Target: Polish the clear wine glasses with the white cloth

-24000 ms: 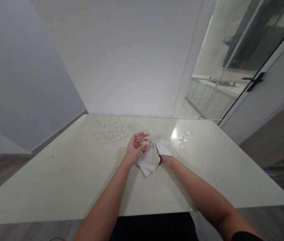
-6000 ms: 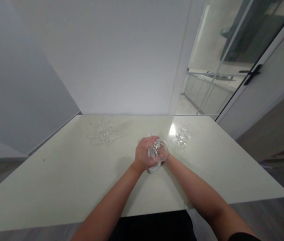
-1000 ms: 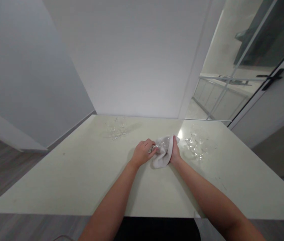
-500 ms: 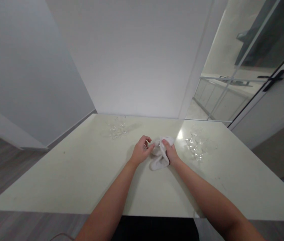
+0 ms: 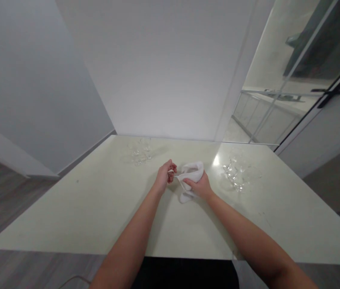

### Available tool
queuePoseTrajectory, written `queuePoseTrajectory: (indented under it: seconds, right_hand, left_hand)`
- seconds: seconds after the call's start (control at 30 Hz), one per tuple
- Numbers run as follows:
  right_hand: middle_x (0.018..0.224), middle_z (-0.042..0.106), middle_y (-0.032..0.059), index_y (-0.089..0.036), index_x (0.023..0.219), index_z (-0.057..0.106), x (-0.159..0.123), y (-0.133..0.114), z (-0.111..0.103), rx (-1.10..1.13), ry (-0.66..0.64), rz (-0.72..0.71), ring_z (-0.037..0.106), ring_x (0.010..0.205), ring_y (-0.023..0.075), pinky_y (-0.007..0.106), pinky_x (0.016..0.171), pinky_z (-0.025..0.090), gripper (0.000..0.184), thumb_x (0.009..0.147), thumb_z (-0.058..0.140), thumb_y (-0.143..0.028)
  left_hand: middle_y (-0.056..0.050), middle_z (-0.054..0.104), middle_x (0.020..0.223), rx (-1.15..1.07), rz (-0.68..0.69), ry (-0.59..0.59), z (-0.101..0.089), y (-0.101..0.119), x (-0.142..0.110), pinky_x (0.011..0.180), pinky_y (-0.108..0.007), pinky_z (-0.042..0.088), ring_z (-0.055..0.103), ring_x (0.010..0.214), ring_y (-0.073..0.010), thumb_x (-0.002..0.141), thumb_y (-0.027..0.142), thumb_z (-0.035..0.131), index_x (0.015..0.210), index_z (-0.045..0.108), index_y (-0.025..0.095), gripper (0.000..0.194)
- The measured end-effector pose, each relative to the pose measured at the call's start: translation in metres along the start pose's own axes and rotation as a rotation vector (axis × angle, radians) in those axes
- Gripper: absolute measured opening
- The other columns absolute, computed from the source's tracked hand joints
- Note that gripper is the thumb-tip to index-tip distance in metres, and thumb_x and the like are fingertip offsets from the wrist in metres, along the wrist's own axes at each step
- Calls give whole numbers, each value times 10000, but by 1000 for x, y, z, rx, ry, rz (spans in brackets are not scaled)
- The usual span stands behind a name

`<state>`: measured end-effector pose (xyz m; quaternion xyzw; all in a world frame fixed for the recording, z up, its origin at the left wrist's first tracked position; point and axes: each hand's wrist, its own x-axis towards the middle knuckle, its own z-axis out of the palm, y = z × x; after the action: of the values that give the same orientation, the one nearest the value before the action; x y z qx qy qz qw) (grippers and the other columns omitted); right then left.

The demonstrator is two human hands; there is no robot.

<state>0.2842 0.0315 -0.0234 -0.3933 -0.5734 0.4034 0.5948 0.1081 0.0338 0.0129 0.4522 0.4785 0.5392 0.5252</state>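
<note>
The left hand [image 5: 166, 175] grips a glass [image 5: 175, 175], the right hand [image 5: 201, 187] a white cloth [image 5: 197, 174] around it; below lies a pale table [image 5: 92, 208], ahead a wall [image 5: 164, 72].

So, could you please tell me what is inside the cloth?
A clear glass shows partly inside the cloth, its stem end at the left hand; parts behind the folds and right hand cannot be seen.
</note>
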Motion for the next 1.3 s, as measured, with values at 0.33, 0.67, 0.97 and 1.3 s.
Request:
queuePoseTrajectory:
  seconds: [0.33,0.67,0.97,1.3]
  right_hand:
    - [932,684,37,-221,1009,672,2,-3,-8,-105,-28,9,607,854,219,352,858,492,542,530,898,-335]
    - [841,694,12,-188,929,648,9,1,-7,14,27,191,603,731,166,280,691,504,448,587,868,-375]
    - [795,729,12,-181,920,651,10,8,-5,458,66,395,655,660,172,299,657,548,425,643,836,-445]
    - [782,726,-8,-201,947,626,13,6,-3,522,123,406,666,647,163,283,636,566,429,659,835,-439]
  left_hand:
    - [32,454,567,382,144,22,5,-11,4,479,-217,302,387,512,-100,791,469,599,643,533,190,323]
    - [50,469,591,250,156,-70,9,1,-6,479,-208,306,395,493,-83,780,523,637,771,560,188,344]
    - [54,479,581,207,89,-116,16,-2,-6,429,-213,232,328,429,-60,756,534,660,750,565,184,363]
    - [24,585,695,298,144,-65,17,-11,-4,512,-210,361,494,566,-95,686,474,746,824,581,184,361]
